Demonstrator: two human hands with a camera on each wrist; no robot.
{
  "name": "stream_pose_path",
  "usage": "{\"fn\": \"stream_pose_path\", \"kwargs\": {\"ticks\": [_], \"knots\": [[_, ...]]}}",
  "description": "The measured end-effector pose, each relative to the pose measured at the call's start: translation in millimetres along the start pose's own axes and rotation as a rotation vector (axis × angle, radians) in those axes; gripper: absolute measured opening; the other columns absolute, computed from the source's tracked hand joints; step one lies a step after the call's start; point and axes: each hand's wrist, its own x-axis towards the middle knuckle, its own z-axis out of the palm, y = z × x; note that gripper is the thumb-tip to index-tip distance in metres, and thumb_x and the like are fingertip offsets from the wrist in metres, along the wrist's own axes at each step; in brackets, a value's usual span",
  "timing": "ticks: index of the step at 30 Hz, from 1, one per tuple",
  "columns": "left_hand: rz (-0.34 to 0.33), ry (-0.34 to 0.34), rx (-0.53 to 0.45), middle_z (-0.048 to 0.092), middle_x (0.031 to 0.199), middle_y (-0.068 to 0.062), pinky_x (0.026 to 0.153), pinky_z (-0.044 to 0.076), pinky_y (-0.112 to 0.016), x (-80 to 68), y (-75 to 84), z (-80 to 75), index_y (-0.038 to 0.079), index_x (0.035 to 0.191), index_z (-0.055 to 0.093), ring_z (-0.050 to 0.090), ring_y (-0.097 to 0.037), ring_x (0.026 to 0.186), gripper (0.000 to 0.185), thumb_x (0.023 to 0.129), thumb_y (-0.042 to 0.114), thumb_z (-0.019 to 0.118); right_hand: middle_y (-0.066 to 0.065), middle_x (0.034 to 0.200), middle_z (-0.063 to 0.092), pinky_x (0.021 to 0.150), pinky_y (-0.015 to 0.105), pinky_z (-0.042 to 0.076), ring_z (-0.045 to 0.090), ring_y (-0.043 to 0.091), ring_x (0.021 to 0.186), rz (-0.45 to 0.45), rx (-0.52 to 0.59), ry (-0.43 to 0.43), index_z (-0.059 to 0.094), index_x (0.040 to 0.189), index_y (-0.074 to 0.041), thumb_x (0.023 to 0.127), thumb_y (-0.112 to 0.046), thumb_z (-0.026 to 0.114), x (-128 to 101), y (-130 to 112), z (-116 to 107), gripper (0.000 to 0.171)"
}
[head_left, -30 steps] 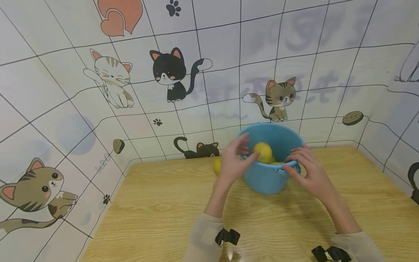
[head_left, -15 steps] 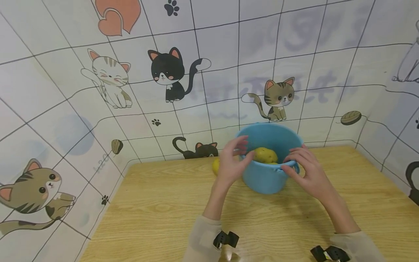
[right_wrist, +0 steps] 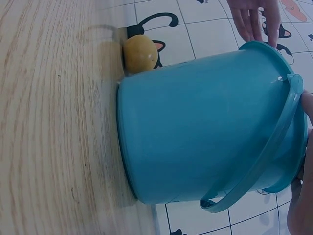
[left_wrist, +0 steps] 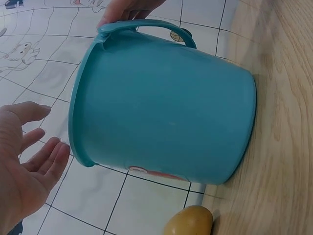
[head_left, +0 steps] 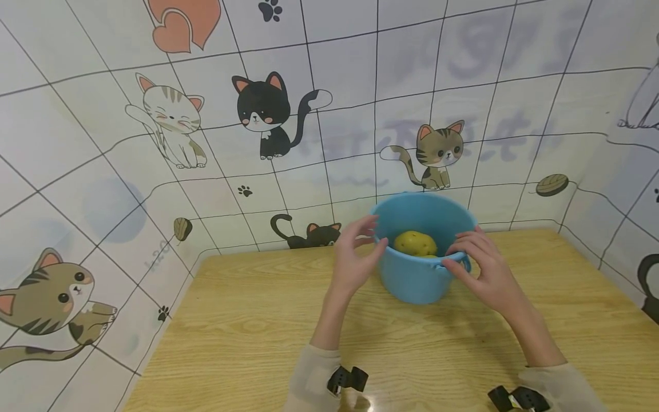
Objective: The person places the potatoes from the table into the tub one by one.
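Observation:
A blue plastic bucket (head_left: 415, 280) stands upright on the wooden table. Inside it a yellow potato (head_left: 415, 244) shows, with a sliver of another under it. My right hand (head_left: 486, 272) grips the bucket's near right rim by the handle joint, thumb outside and fingers over the edge. At the left rim, my left hand (head_left: 355, 257) holds nothing; its fingers are spread and loosely bent. In the left wrist view a gap shows between those fingertips and the rim. Another potato (right_wrist: 140, 54) lies on the table left of the bucket, hidden behind my left hand in the head view.
The wooden table (head_left: 247, 320) meets a wall (head_left: 350, 131) covered with cartoon cats and grid lines close behind the bucket. The bucket's handle (left_wrist: 161, 25) hangs down on the side toward me.
The potato near my left thumb has dropped lower into the bucket and settled there. My left hand has drawn left, away from the bucket's mouth. My right hand has stayed on the rim.

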Motion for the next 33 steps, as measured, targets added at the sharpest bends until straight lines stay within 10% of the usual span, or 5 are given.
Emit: {"fn": "stream_pose_path", "kwargs": {"ticks": [33], "knots": [[-0.185, 0.011, 0.067, 0.062, 0.126, -0.017, 0.095, 0.052, -0.054, -16.5, -47.7, -31.0, 0.006, 0.133, 0.062, 0.059, -0.033, 0.113, 0.045, 0.090, 0.012, 0.076, 0.007, 0.102, 0.063, 0.121, 0.052, 0.018, 0.050, 0.035, 0.119, 0.014, -0.010, -0.006, 0.067, 0.097, -0.008, 0.096, -0.028, 0.071, -0.8, -1.1, -1.5, 0.020]]}}
